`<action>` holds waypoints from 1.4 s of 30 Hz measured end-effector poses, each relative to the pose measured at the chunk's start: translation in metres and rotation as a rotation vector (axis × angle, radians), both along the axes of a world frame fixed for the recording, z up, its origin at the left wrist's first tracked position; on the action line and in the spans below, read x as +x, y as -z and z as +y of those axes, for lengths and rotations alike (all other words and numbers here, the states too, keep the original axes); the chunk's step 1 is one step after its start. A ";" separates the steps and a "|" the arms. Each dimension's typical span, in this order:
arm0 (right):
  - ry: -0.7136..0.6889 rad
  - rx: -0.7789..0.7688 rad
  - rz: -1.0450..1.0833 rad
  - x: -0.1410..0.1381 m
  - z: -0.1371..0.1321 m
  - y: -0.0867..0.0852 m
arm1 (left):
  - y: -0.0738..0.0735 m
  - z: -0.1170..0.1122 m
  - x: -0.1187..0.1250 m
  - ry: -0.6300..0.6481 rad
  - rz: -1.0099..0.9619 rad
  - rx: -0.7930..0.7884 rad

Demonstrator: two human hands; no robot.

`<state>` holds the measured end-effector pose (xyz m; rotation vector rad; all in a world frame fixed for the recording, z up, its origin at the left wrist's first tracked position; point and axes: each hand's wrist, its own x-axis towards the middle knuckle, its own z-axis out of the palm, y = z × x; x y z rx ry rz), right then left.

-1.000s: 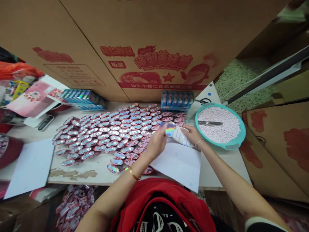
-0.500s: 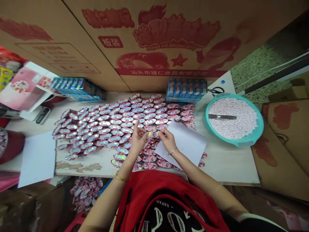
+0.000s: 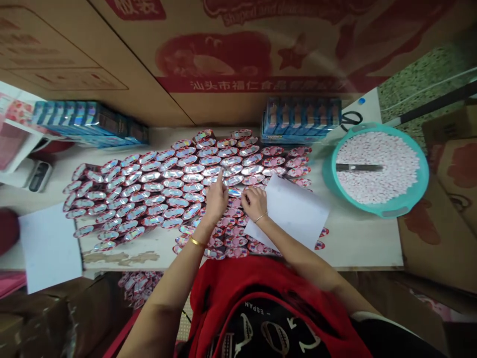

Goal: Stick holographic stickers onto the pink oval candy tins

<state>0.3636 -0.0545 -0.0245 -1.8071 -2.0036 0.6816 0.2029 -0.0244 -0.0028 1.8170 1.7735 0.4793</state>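
Many small red-edged oval packs point(image 3: 150, 177) stand close together across the table, most with shiny silver tops. Nearer to me and at the right, some packs point(image 3: 236, 241) show pink middles instead. Between my hands is a small shiny rainbow-silver foil piece point(image 3: 234, 192), low over the packs. My left hand point(image 3: 216, 200) is closed at its left end, one finger pointing forward. At the other end my right hand point(image 3: 255, 203) is closed with fingers curled. Their fingertips are partly hidden. A white paper sheet point(image 3: 292, 214) lies over some packs beside my right wrist.
At right stands a turquoise basin point(image 3: 387, 213) of small pale pieces point(image 3: 400, 171), with a flat metal tool point(image 3: 359, 168) on them. Black scissors point(image 3: 351, 119) lie behind it. Blue boxes point(image 3: 301, 119) and large cartons point(image 3: 223, 59) line the back. Another paper sheet point(image 3: 50, 248) is at left.
Both hands have come down closer to the packs with the foil piece between them. My right hand's fingers are more curled. The head view has tilted down and moved closer.
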 end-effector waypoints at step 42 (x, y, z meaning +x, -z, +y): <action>-0.055 -0.100 -0.151 0.003 -0.018 -0.015 | 0.009 -0.053 0.012 -0.260 0.092 -0.046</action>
